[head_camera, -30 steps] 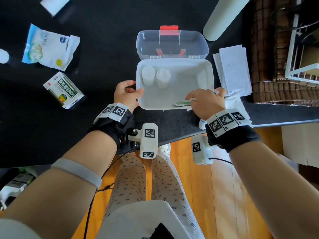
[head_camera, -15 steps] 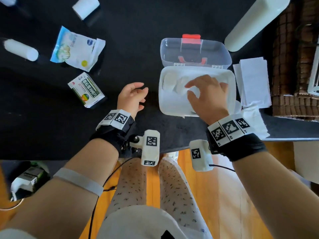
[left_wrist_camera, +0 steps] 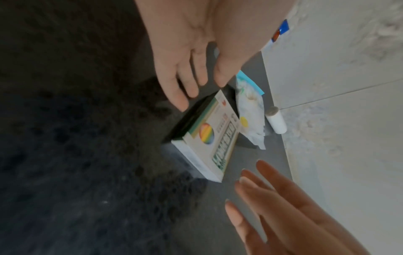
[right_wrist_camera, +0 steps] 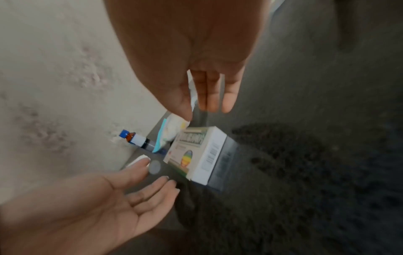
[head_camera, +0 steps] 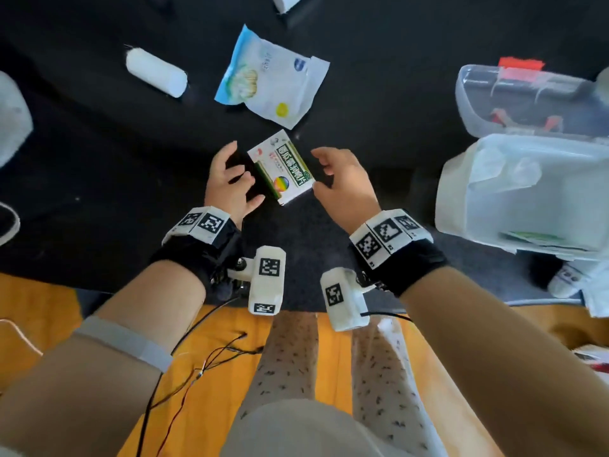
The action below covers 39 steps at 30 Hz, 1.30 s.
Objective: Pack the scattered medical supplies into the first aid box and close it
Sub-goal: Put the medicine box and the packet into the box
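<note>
A green and white medicine box lies on the black table, with both hands flanking it. My left hand is at its left edge, fingers spread and relaxed. My right hand is at its right edge, thumb close to the box's near corner. Neither hand grips it. In the left wrist view the medicine box lies between the left fingers and the right hand. The right wrist view shows the same box. The open white first aid box stands at the right, its clear lid tipped back.
A blue and white packet and a white roll lie beyond the medicine box. A brown bottle with a blue cap lies by the wall. White papers sit near the table's front edge at the right.
My right hand left the first aid box and swung left to the medicine box. The left hand moved up beside that box too. The head view shifted left.
</note>
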Available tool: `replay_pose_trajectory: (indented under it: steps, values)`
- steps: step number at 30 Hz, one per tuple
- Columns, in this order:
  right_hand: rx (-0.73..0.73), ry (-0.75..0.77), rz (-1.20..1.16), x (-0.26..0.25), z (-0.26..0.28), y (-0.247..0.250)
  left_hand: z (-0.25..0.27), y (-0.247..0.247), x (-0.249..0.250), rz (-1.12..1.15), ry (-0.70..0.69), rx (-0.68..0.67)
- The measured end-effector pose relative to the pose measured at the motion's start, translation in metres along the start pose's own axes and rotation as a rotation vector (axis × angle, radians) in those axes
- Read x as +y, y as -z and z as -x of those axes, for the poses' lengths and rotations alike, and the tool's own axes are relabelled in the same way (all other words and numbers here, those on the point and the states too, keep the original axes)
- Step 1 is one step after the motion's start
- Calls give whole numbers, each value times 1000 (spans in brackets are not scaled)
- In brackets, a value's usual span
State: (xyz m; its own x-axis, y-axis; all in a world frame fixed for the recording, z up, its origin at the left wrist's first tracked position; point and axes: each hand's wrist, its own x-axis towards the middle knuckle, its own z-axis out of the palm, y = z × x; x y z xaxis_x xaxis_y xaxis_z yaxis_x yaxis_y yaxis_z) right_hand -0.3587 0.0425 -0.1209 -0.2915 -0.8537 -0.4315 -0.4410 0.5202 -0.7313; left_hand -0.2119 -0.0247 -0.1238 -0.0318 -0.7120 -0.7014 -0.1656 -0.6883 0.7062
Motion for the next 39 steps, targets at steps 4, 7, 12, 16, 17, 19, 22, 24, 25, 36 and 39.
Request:
replay_pose_trajectory:
  steps: [4, 7, 12, 16, 17, 19, 22, 24, 25, 36, 39]
  values:
    - [-90, -112, 260, -1, -18, -26, -13, 5, 6, -17, 130, -187]
    - [-72, -161, 253, -3, -21, -32, -14, 2, 10, 4, 177, -250]
    - [55, -190, -71, -3, -23, -29, -18, 4, 9, -49, 147, -321]
    - [98, -238, -259, -6, -16, -11, -23, 3, 20, -111, 107, -316]
    - [112, -245, -269, -6, -14, -3, -27, 1, 24, -155, 40, -274]
    - [146, -262, -270, -3, -11, 12, -38, -4, 37, -214, -199, -78]
    - [179, -259, -222, 5, -10, 31, -65, -7, 61, -312, -504, 156]
    - [196, -261, -207, 9, -15, 36, -85, -5, 72, -475, -529, 146]
    - [204, -263, -205, 11, -17, 37, -93, -5, 75, -572, -504, 85]
    - [466, -264, -150, 14, -24, 7, -44, 8, 27, -1464, -393, -135]
    - [459, -284, -89, 13, -23, 8, -19, 9, 20, -1612, -240, -196]
